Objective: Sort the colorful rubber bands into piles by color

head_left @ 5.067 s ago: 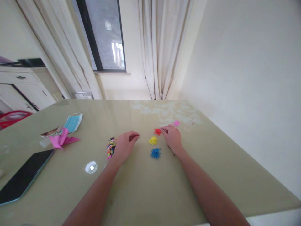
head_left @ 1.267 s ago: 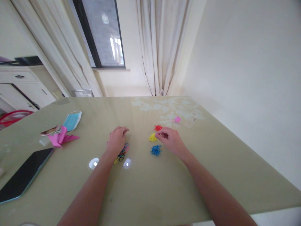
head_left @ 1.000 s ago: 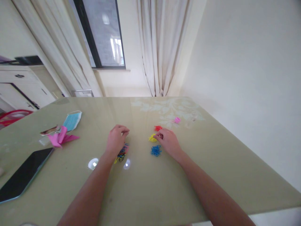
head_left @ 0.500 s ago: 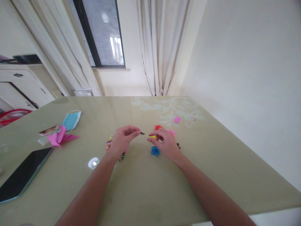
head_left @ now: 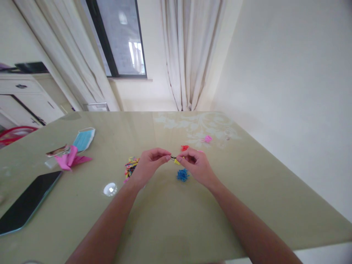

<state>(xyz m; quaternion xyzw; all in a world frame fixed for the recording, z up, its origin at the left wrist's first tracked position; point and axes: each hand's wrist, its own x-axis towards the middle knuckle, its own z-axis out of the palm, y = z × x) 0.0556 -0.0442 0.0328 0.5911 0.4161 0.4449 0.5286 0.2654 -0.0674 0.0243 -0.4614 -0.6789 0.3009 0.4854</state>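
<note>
A small black rubber band [head_left: 173, 157] is pinched between the fingertips of my left hand [head_left: 151, 163] and my right hand [head_left: 196, 164], which almost meet above the table. Beside my left wrist lies a mixed-colour pile of rubber bands [head_left: 130, 167], partly covered by that hand. Sorted heaps sit near my right hand: red rubber bands [head_left: 184, 147] behind, yellow rubber bands [head_left: 177, 161] mostly hidden by the fingers, and blue rubber bands [head_left: 182, 175] in front. A bit of a pink heap [head_left: 201, 151] peeks out behind the right knuckles.
A pink object [head_left: 208, 139] lies farther back on the glossy table [head_left: 275, 190]. To the left are a phone [head_left: 30, 201], a folded pink paper bird [head_left: 70, 158], a blue face mask [head_left: 84, 140] and a clear round object [head_left: 110, 189]. A wall borders the right side.
My left hand has lifted the black rubber band from the mixed pile and carried it right. My right hand has closed its fingers on the band's other end.
</note>
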